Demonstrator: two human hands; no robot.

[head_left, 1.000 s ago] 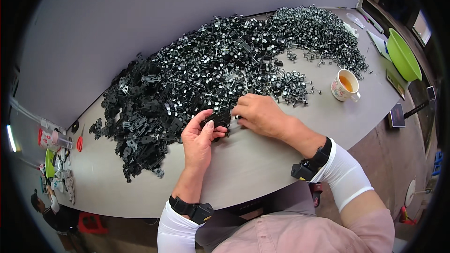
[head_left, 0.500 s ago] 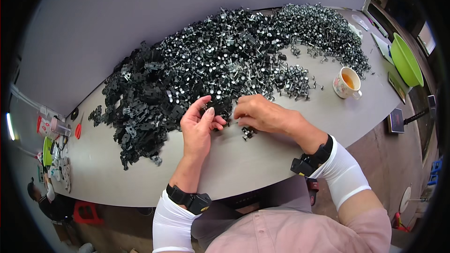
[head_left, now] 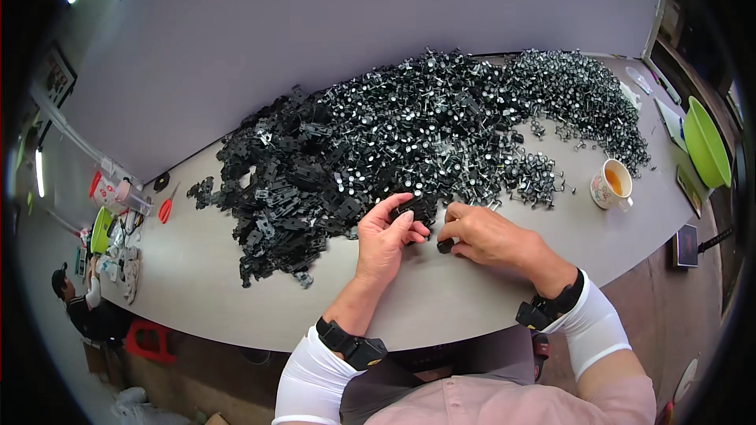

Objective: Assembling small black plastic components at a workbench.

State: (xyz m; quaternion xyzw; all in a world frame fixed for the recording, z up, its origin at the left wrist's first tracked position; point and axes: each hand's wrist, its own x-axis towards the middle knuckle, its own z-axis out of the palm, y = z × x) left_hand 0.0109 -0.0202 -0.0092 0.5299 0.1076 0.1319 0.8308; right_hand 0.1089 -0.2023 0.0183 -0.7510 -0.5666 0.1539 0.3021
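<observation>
The left hand [head_left: 386, 238] grasps a small black part [head_left: 413, 206] between thumb and fingertips, right at the near edge of the pile [head_left: 409, 134]. The right hand [head_left: 487, 234] lies just beside it, fingers curled, pinching a smaller black piece [head_left: 445, 246] against the bench [head_left: 205, 299]. Both wrists wear black bands over white sleeves.

The pile of black parts with silver caps spreads across the bench behind the hands, darker toward the left. To the right stand a cup [head_left: 612, 184] of amber drink, then a green bowl [head_left: 705, 142] near the edge. At the far left lie red scissors [head_left: 167, 206], and past them a cluster of small packages [head_left: 110, 220] in red, white and green, too small to make out.
</observation>
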